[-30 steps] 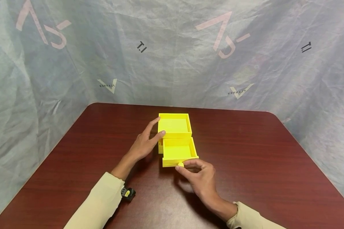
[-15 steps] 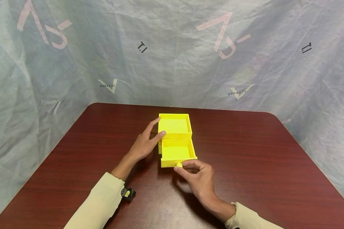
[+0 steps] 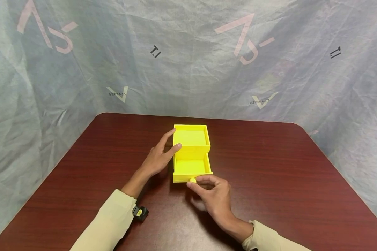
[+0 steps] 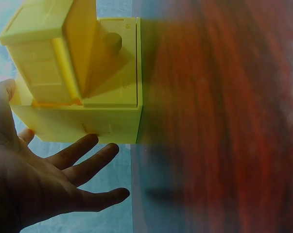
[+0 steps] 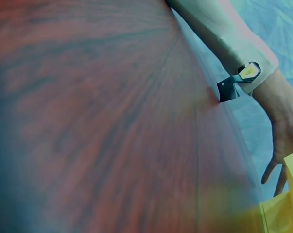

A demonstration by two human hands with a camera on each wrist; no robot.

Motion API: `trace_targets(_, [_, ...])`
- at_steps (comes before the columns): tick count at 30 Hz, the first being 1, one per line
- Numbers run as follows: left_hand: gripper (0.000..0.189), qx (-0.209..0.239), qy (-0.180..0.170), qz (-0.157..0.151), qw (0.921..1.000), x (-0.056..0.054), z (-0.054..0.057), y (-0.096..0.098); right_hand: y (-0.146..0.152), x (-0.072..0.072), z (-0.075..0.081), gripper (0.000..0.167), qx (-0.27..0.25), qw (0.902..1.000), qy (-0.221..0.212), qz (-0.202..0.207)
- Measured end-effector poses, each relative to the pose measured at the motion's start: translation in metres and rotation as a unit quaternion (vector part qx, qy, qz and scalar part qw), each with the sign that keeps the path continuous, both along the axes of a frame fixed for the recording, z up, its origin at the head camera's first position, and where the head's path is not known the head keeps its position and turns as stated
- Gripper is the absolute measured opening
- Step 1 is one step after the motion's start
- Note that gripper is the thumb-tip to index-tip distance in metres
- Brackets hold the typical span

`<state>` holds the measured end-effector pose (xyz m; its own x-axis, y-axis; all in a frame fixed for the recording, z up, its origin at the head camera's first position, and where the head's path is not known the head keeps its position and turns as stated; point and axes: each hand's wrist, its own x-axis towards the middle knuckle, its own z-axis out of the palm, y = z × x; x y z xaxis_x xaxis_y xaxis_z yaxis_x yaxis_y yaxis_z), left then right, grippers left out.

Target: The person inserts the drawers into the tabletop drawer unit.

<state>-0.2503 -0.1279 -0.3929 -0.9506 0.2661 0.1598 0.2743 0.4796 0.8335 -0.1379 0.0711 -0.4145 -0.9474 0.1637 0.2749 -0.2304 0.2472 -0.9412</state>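
A small yellow drawer cabinet (image 3: 191, 138) with a raised rim round its top stands on the table. Its upper drawer (image 3: 191, 168) is pulled well out towards me and has nothing inside. My right hand (image 3: 218, 200) pinches the round drawer knob (image 3: 193, 180) between thumb and fingertips. At the cabinet's left side, my left hand (image 3: 157, 158) has its thumb on the top front corner and its straight, spread fingers along the side wall. In the left wrist view, the lower drawer (image 4: 124, 73) sits flush in the cabinet, with its own knob (image 4: 112, 42).
The dark red wooden table (image 3: 286, 167) reaches back to a grey printed cloth (image 3: 188, 62) hung behind it and along its sides. A black wrist device (image 3: 140, 212) is strapped by the left cuff.
The right hand has shifted the upper drawer's front to the left, so the drawer now lines up straighter with the cabinet. The left hand and cabinet have stayed in place.
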Motion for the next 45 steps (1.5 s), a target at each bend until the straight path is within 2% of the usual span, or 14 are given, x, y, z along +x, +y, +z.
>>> trace_targets(22, [0.068,0.000,-0.002,0.003,1.0000,-0.0004,-0.0008,0.0007,-0.0041,0.0005,0.0019,0.021,0.008,0.9998,0.004,-0.017])
trace_targets(29, [0.068,0.001,-0.004,0.001,1.0000,-0.0002,-0.0010,0.0005,-0.0036,-0.0006,0.0010,0.021,0.012,0.9997,-0.009,-0.020])
trace_targets(35, [0.067,0.000,-0.005,0.002,1.0000,-0.0003,-0.0005,0.0002,-0.0019,-0.0023,-0.0007,0.020,0.009,0.9997,-0.017,-0.015])
trace_targets(45, [0.067,-0.001,-0.002,0.002,1.0000,-0.0001,0.0003,0.0000,0.0024,-0.0048,0.0013,0.021,0.026,0.9996,-0.001,-0.006])
